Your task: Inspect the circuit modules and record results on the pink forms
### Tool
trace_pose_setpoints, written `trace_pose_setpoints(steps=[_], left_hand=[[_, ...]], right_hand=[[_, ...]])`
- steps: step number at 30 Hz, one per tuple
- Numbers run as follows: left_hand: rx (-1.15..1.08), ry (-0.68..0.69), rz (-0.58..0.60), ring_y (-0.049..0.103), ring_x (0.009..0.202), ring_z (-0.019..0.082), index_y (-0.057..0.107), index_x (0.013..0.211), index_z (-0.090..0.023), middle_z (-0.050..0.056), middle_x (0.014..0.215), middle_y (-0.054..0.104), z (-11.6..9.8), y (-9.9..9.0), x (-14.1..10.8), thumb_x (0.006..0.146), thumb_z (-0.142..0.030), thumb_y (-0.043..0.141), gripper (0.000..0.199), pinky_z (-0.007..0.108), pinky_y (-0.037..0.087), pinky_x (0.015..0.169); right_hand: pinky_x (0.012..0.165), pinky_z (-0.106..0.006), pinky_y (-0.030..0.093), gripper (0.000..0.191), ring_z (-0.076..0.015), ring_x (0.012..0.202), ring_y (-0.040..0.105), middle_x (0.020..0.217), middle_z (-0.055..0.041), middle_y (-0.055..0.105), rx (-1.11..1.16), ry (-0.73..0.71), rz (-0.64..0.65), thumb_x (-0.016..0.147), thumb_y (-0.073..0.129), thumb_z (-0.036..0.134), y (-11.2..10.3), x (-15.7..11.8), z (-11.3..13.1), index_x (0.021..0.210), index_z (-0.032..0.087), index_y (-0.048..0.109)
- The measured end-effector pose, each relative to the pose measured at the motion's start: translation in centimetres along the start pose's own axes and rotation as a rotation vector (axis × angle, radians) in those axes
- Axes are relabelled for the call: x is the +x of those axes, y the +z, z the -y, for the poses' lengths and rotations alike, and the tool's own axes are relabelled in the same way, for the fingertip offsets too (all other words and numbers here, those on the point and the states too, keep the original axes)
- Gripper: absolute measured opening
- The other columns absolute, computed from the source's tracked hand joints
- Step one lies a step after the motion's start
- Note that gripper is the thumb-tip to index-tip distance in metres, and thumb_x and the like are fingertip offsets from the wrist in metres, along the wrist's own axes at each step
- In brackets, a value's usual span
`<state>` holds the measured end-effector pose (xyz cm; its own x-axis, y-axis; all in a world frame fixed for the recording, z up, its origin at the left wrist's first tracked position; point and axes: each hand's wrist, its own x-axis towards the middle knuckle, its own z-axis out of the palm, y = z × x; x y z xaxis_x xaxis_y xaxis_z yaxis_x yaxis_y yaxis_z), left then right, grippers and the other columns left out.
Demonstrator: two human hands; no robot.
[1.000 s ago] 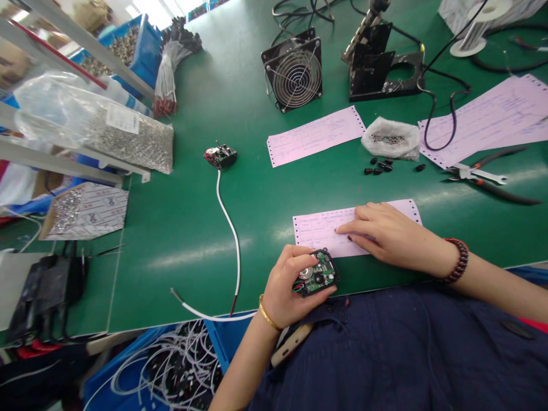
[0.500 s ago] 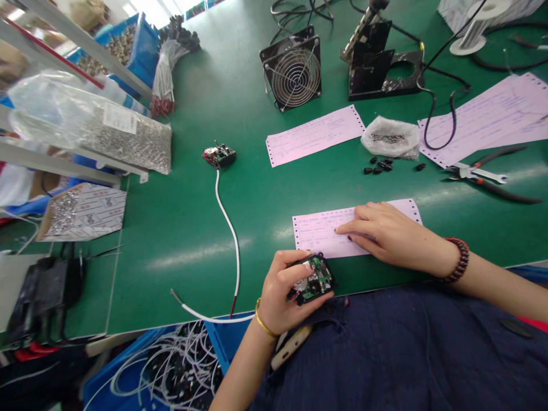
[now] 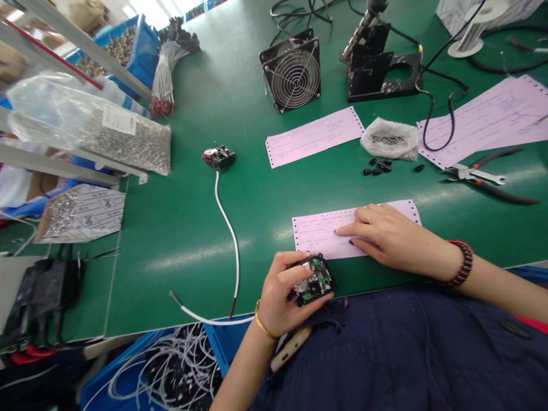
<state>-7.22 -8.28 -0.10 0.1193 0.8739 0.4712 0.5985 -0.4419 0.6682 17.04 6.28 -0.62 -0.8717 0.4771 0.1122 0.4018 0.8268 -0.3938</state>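
Green circuit board (image 3: 315,281) sits in the left hand (image 3: 285,291), its fingers curled over one end and the thumb across its top, with a round silver part partly covered. The board is near the front edge of the desk (image 3: 180,274), just below a pink printed form (image 3: 325,231). The right hand (image 3: 398,240) is open, its fingertips resting flat on that form and pressing nothing else. A white cable (image 3: 233,240) runs across the desk from a small second circuit board (image 3: 218,157) and ends to the left of the left hand. Beyond the right hand lie black plastic parts (image 3: 379,167) and a pair of pliers (image 3: 475,178). Below the desk edge, a blue bin (image 3: 115,371) holds white wires.
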Motion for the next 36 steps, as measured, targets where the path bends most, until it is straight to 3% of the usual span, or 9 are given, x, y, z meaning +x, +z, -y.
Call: trace_pose_setpoints(steps=[7, 10, 17, 27, 36], left_hand=[[0.016, -0.012, 0.009, 0.068, 0.102, 0.025, 0.055, 0.122, -0.025, 0.01, 0.119, 0.067, 0.2, -0.3, -0.3, 0.082, -0.028, 0.085, 0.049, 0.04, 0.06, 0.083], [0.019, -0.005, 0.007, 0.068, 0.102, 0.024, 0.055, 0.121, -0.024, 0.01, 0.118, 0.067, 0.2, -0.4, -0.2, 0.083, -0.027, 0.084, 0.048, 0.04, 0.06, 0.083], [0.038, -0.004, 0.008, 0.069, 0.099, 0.024, 0.055, 0.121, -0.026, 0.01, 0.117, 0.068, 0.2, -0.4, 0.1, 0.084, -0.027, 0.083, 0.046, 0.04, 0.06, 0.08], [-0.135, -0.109, -0.096, 0.069, 0.102, 0.024, 0.047, 0.129, -0.024, 0.009, 0.114, 0.068, 0.3, 1.2, -0.4, 0.076, -0.029, 0.09, 0.069, 0.041, 0.058, 0.086], [-0.136, -0.116, -0.118, 0.069, 0.103, 0.022, 0.047, 0.124, -0.025, 0.009, 0.116, 0.068, 0.1, 1.3, -0.5, 0.074, -0.029, 0.092, 0.067, 0.039, 0.058, 0.088]], right_hand=[[0.078, -0.038, 0.042, 0.04, -0.0267, 0.088, 0.052, 0.098, -0.0115, 0.06, -0.12, 0.002, 0.03, 0.098, 0.062, 0.028, -0.2, -0.8, 0.8, 0.137, 0.024, 0.066], [0.08, -0.039, 0.045, 0.046, -0.0273, 0.092, 0.053, 0.103, -0.012, 0.061, -0.067, -0.006, 0.054, 0.096, 0.067, 0.031, -0.4, -1.3, 0.5, 0.141, 0.024, 0.063], [0.088, -0.044, 0.05, 0.038, -0.0283, 0.101, 0.055, 0.111, -0.0139, 0.063, 0.109, 0.036, 0.011, 0.099, 0.06, 0.028, -0.5, -2.2, 0.2, 0.134, 0.017, 0.064], [0.077, -0.037, 0.041, 0.032, -0.025, 0.086, 0.054, 0.093, -0.0079, 0.057, 0.032, 0.07, 0.01, 0.104, 0.051, 0.031, -0.2, -2.5, -0.1, 0.129, 0.022, 0.069], [0.075, -0.036, 0.039, 0.033, -0.024, 0.083, 0.053, 0.088, -0.007, 0.057, 0.028, 0.028, -0.028, 0.105, 0.048, 0.03, 0.0, -2.5, -0.4, 0.127, 0.022, 0.07]])
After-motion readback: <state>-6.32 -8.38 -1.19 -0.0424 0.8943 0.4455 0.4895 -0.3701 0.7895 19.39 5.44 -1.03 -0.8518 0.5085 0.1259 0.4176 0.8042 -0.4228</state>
